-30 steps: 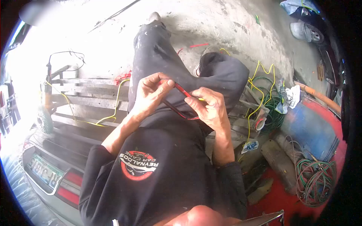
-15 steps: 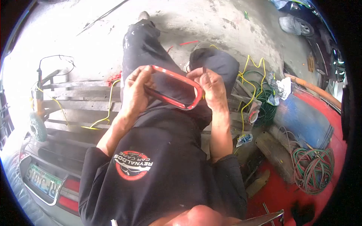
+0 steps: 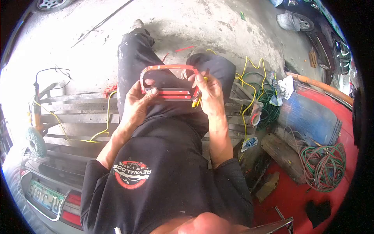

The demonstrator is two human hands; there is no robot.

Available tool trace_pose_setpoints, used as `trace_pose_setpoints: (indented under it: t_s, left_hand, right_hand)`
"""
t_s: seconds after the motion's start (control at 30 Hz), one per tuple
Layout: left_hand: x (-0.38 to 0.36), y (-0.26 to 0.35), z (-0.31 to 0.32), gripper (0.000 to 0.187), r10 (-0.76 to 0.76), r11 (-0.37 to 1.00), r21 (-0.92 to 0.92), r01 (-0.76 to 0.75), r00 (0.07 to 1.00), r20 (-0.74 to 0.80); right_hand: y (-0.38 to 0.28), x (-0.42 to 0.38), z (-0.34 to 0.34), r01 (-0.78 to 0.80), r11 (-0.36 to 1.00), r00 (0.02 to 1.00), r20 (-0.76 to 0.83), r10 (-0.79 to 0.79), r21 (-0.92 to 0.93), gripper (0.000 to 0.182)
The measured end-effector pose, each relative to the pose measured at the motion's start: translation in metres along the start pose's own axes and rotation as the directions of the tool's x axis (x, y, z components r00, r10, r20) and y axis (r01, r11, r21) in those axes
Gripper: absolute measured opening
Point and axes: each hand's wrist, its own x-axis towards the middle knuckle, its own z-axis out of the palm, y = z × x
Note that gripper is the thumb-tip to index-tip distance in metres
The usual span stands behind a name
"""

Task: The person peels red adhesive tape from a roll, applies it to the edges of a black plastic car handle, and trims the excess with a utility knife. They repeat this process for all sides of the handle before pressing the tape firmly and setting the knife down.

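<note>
Over my lap I hold a dark rounded trim frame (image 3: 163, 68), its face lined with red tape strips. My left hand (image 3: 140, 99) grips its lower left corner, thumb on the front and a fingertip showing through the opening. At the right end, my right hand (image 3: 210, 91) is closed with thumb and fingers at the frame's edge near the upper corner. Tucked in that same hand is a slim yellow tool (image 3: 196, 103), which looks like a cutter; my fingers hide much of it.
Wooden bench slats (image 3: 78, 111) lie under me. To the left are a polisher (image 3: 36, 117) and a car's rear (image 3: 58, 171). On the right are yellow cord (image 3: 255, 91), a tape roll (image 3: 255, 119), coiled hoses (image 3: 325, 167) and a red panel (image 3: 288, 206). Red scraps (image 3: 184, 49) dot the floor.
The frame has turned from a slant to nearly level, its taped face now more toward me. My right hand has come down onto its right end, and more of the yellow tool shows.
</note>
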Motion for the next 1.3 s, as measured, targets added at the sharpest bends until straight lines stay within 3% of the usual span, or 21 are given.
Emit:
trace_pose_setpoints:
  t_s: [0.1,0.13,0.23,0.4,0.5,0.57,0.63,0.73,0.83,0.87,0.97,1.0,1.07,1.1,1.13,1.17,1.23,1.3]
  left_hand:
    - [0.005,-0.011,0.004,0.027,0.037,0.994,-0.096,-0.044,0.997,-0.067]
    - [0.006,-0.011,0.004,0.026,0.054,0.994,-0.095,-0.059,0.997,-0.058]
    - [0.009,-0.015,0.006,0.024,0.073,0.993,-0.092,-0.074,0.997,-0.014]
    - [0.015,-0.017,-0.012,0.032,0.014,0.986,-0.166,0.004,0.994,0.105]
    - [0.017,0.009,-0.007,0.042,0.186,0.974,0.109,-0.200,0.975,0.123]
    - [0.025,0.029,-0.018,0.046,0.130,0.871,0.437,-0.226,0.962,0.239]
    - [0.026,0.043,-0.009,0.046,-0.036,0.828,0.546,-0.129,0.959,0.282]
    - [0.020,0.055,0.013,0.037,0.100,0.595,0.723,-0.350,0.925,0.366]
    - [0.026,0.044,0.002,0.030,-0.043,0.779,0.624,-0.060,0.988,0.149]
    - [0.028,0.038,0.003,0.024,0.009,0.845,0.533,-0.040,0.998,0.061]
    - [0.032,0.028,0.001,0.021,0.022,0.991,0.128,-0.025,0.999,0.025]
    - [0.033,0.023,0.002,0.025,0.073,0.988,0.136,-0.074,0.997,0.016]
    - [0.036,0.009,0.002,0.043,0.239,0.946,0.218,-0.241,0.970,0.034]
    - [0.035,0.006,0.004,0.056,0.350,0.890,0.285,-0.355,0.934,0.072]
    - [0.028,0.007,0.006,0.081,0.347,0.857,0.358,-0.370,0.929,0.129]
    - [0.028,0.002,0.014,0.095,0.422,0.841,0.271,-0.468,0.881,0.212]
    - [0.032,-0.010,0.012,0.103,0.317,0.920,0.117,-0.374,0.886,0.339]
    - [0.036,-0.011,0.028,0.107,0.086,0.987,-0.150,-0.054,0.973,0.215]
  right_hand:
    - [0.018,-0.006,-0.002,0.083,0.993,0.981,0.170,-0.097,0.089,0.022]
    - [0.017,-0.011,0.005,0.030,0.997,0.995,0.098,-0.037,0.071,0.018]
    - [0.030,-0.011,0.008,0.071,0.980,0.996,0.033,-0.078,0.185,0.012]
    - [0.029,-0.012,0.000,0.107,0.991,0.987,0.114,-0.115,0.078,0.014]
    - [0.021,-0.014,-0.008,0.043,0.999,0.971,0.233,-0.048,0.024,0.013]
    - [0.016,-0.015,-0.013,-0.026,0.997,0.947,0.317,0.049,-0.078,0.012]
    - [0.009,-0.013,-0.004,-0.066,0.988,0.924,0.365,0.114,-0.142,0.013]
    - [0.013,-0.012,0.005,-0.082,0.942,0.898,0.385,0.212,-0.326,0.018]
    - [0.010,-0.013,0.017,-0.157,0.980,0.930,0.316,0.189,-0.126,0.018]
    - [0.014,-0.012,0.017,-0.124,0.984,0.940,0.302,0.158,-0.129,0.018]
    - [0.026,-0.010,0.017,-0.042,0.986,0.965,0.248,0.082,-0.161,0.017]
    - [0.026,-0.012,0.021,-0.026,0.983,0.973,0.219,0.067,-0.183,0.016]
    - [0.025,-0.013,0.023,-0.001,0.977,0.984,0.174,0.039,-0.214,0.013]
    - [0.021,-0.012,0.027,0.128,0.933,0.987,0.134,-0.087,-0.335,0.013]
    - [0.014,-0.012,0.033,0.246,0.856,0.969,0.109,-0.220,-0.455,0.013]
    - [0.007,-0.011,0.040,0.344,0.748,0.931,0.101,-0.352,-0.567,0.014]
    - [0.004,-0.011,0.056,0.491,0.701,0.866,0.206,-0.455,-0.518,0.015]
    - [0.010,-0.013,0.068,0.470,0.746,0.882,0.270,-0.385,-0.472,0.018]
